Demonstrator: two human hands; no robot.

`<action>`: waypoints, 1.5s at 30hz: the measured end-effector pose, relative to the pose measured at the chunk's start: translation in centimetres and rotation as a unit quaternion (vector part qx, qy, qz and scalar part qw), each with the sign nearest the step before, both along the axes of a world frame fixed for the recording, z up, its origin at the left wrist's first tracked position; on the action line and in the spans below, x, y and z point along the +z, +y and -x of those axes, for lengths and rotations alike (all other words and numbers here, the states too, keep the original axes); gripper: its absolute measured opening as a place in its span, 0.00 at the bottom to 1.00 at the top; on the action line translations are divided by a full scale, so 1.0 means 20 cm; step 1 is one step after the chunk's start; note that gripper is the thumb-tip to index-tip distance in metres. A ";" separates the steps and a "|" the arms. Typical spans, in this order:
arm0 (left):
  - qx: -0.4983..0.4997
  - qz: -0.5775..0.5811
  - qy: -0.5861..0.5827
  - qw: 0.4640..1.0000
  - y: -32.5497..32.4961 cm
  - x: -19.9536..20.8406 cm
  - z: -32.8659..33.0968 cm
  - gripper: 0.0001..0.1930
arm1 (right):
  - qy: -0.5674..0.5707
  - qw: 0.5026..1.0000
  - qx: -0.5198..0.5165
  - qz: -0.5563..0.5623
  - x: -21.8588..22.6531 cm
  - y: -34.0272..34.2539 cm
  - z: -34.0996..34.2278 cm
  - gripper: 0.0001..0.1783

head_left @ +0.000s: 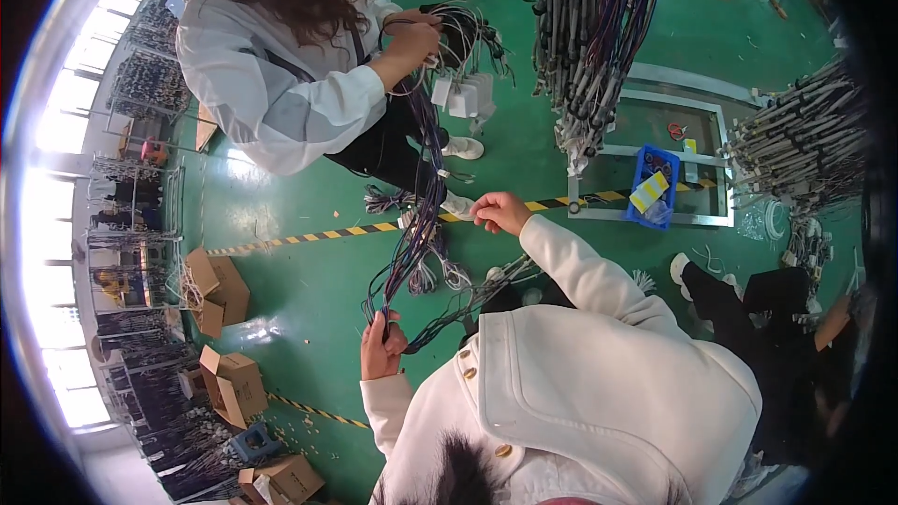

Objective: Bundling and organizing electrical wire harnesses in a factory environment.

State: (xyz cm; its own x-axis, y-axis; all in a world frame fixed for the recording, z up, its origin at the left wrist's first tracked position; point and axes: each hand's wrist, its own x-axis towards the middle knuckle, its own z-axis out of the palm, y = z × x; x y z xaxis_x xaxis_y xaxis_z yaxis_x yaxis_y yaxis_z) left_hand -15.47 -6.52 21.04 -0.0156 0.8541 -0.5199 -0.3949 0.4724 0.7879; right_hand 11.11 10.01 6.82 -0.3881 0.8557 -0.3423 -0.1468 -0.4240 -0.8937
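Note:
My left hand [382, 346] is closed around a long bundle of dark and purple wires [412, 243], a wire harness. The bundle runs up from my fist to the hands [412, 37] of a person facing me, who also holds grey cables with white connectors [463, 93]. Below my left hand, dark wires loop toward my body. To the right of the bundle and apart from it is my right hand [502, 213], its fingers curled and pinched together. Anything between those fingertips is too small to make out.
Thick wire bundles [589, 47] hang at the upper right, with more bundles [795, 136] farther right. A blue crate [652, 187] stands by a metal frame [725, 131]. Cardboard boxes [234, 383] and loaded racks line the left. Another person's leg [716, 299] shows at the right.

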 end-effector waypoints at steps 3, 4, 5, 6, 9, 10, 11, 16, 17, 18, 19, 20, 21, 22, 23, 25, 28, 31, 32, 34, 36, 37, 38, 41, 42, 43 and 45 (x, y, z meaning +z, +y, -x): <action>-0.005 -0.004 -0.007 1.000 0.00 0.00 0.00 0.16 | 0.000 1.000 -0.002 0.000 0.00 0.00 -0.01 0.06; -0.005 -0.005 -0.006 1.000 0.00 0.00 0.00 0.16 | -0.001 1.000 -0.003 0.000 0.01 0.00 -0.01 0.06; -0.002 -0.004 -0.005 1.000 0.00 0.00 0.00 0.16 | 0.000 1.000 -0.003 -0.001 0.01 -0.01 -0.01 0.06; 0.001 -0.003 -0.004 1.000 0.00 0.00 0.00 0.17 | -0.002 1.000 -0.004 0.000 0.01 -0.01 -0.01 0.06; 0.000 -0.005 -0.004 1.000 0.00 0.00 0.01 0.17 | 0.001 1.000 -0.006 0.003 0.00 0.00 -0.01 0.06; 0.000 -0.006 -0.005 1.000 0.00 0.00 0.01 0.17 | 0.005 1.000 -0.006 0.007 0.01 0.00 -0.01 0.06; 0.000 -0.003 -0.002 1.000 0.00 -0.01 0.01 0.17 | 0.005 1.000 -0.006 0.007 0.01 -0.01 -0.01 0.06; -0.002 0.001 0.003 1.000 0.00 -0.01 0.01 0.16 | 0.006 1.000 -0.002 0.008 0.01 0.00 -0.01 0.07; -0.004 0.001 0.003 1.000 0.00 -0.01 0.01 0.16 | 0.006 1.000 -0.002 0.007 0.01 0.00 -0.01 0.07; -0.005 0.001 0.004 1.000 0.00 -0.01 0.01 0.16 | 0.005 1.000 0.001 0.007 0.01 0.00 -0.01 0.07; -0.004 0.001 0.004 1.000 0.01 -0.01 0.01 0.16 | 0.004 1.000 0.003 0.007 0.02 0.00 -0.01 0.07; 0.000 0.005 0.008 1.000 0.01 -0.01 0.01 0.16 | 0.004 1.000 0.004 0.007 0.02 0.00 -0.01 0.07; 0.004 0.008 0.012 1.000 0.01 -0.01 0.01 0.16 | 0.001 1.000 0.005 0.006 0.02 0.00 -0.01 0.07; 0.004 0.008 0.011 1.000 0.00 -0.01 0.01 0.16 | -0.002 1.000 0.005 0.005 0.03 -0.01 -0.01 0.07; 0.003 0.006 0.007 1.000 0.00 -0.01 0.01 0.16 | -0.002 1.000 0.006 0.005 0.03 -0.01 0.00 0.07; 0.002 0.005 0.003 1.000 0.00 -0.02 0.01 0.16 | -0.002 1.000 0.010 0.010 0.03 -0.01 0.00 0.07; 0.002 0.003 0.007 1.000 0.00 -0.02 0.01 0.16 | 0.006 1.000 0.011 0.012 0.00 -0.01 0.01 0.07; -0.002 -0.003 0.007 1.000 0.00 -0.03 0.01 0.16 | -0.004 1.000 0.015 0.007 -0.01 -0.01 0.01 0.08; -0.003 -0.002 0.005 1.000 0.00 -0.03 0.01 0.16 | -0.004 1.000 0.015 0.007 -0.02 -0.01 0.01 0.08; -0.004 -0.001 0.003 1.000 0.01 -0.02 0.01 0.16 | 0.000 1.000 0.016 0.006 -0.02 -0.01 0.01 0.08; -0.004 0.001 0.004 1.000 0.00 -0.02 0.01 0.17 | -0.002 1.000 0.013 0.006 -0.02 -0.02 0.01 0.08; -0.004 0.001 0.004 1.000 0.01 -0.02 0.01 0.17 | -0.005 1.000 0.011 0.007 -0.02 -0.02 0.01 0.08; -0.008 -0.001 0.003 1.000 0.01 -0.02 0.00 0.17 | -0.005 1.000 0.010 0.007 -0.01 -0.02 0.01 0.08; -0.010 -0.002 0.002 1.000 0.01 -0.02 0.00 0.16 | -0.007 1.000 0.013 0.013 -0.01 -0.02 0.00 0.08; -0.007 -0.002 0.002 1.000 0.00 -0.02 0.00 0.16 | -0.009 1.000 0.012 0.012 0.00 -0.02 0.00 0.08; -0.007 -0.002 0.002 1.000 0.01 -0.02 0.00 0.16 | -0.011 1.000 0.012 0.011 0.00 -0.03 0.00 0.07; -0.008 -0.005 0.002 1.000 0.01 -0.01 -0.01 0.16 | -0.010 1.000 0.010 0.010 0.00 -0.03 0.00 0.07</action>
